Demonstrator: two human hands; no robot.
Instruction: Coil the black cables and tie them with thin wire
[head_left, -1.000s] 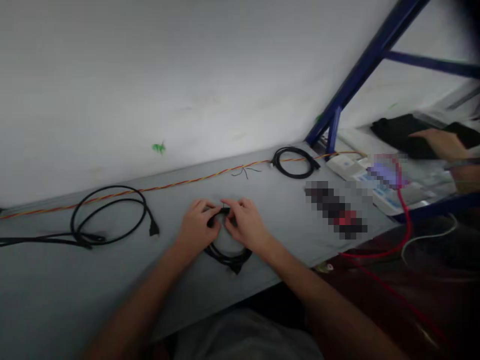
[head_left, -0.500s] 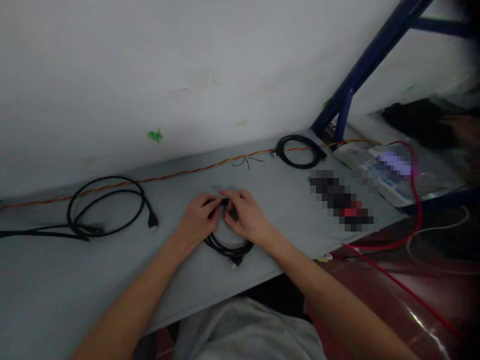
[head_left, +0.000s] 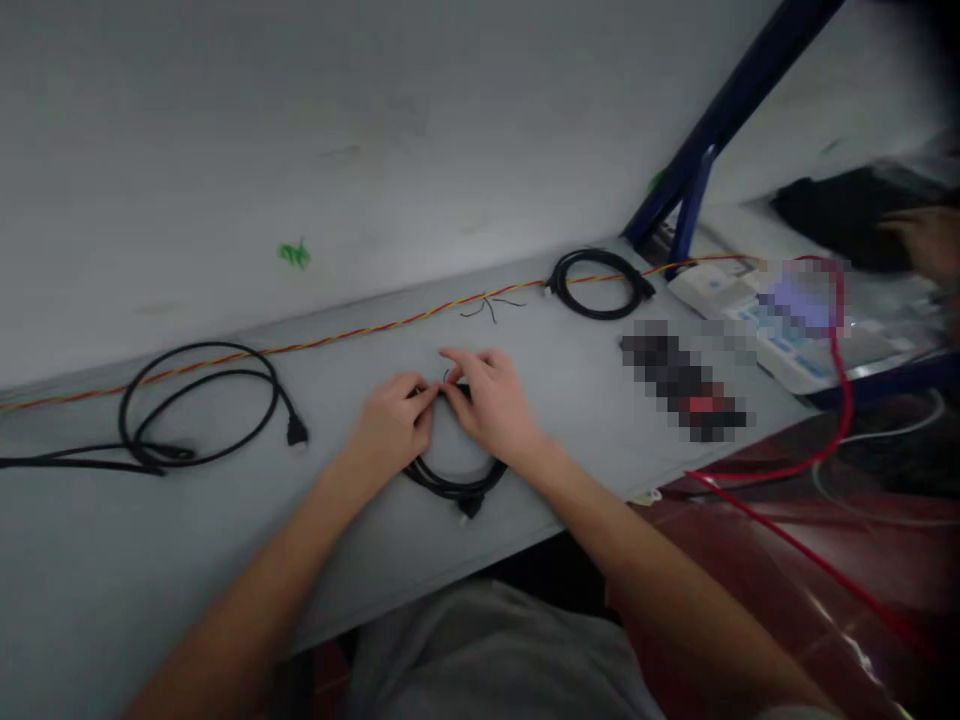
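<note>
A coiled black cable lies on the grey table near its front edge, its plug at the lower side of the coil. At the top of this coil my left hand and my right hand meet, fingertips pinched close together. A thin black tie end sticks up between the fingertips. Both hands are closed on this tie; its lower part is hidden by the fingers. Several loose thin black ties rest behind my hands.
Another coiled black cable lies at the back right, and a looser one at the left. A twisted red-yellow wire runs along the wall. Blurred dark item, white device and another person's hand are at right.
The thin tie end now shows above my fingertips. My right index finger has lifted slightly away. The view has shifted a little.
</note>
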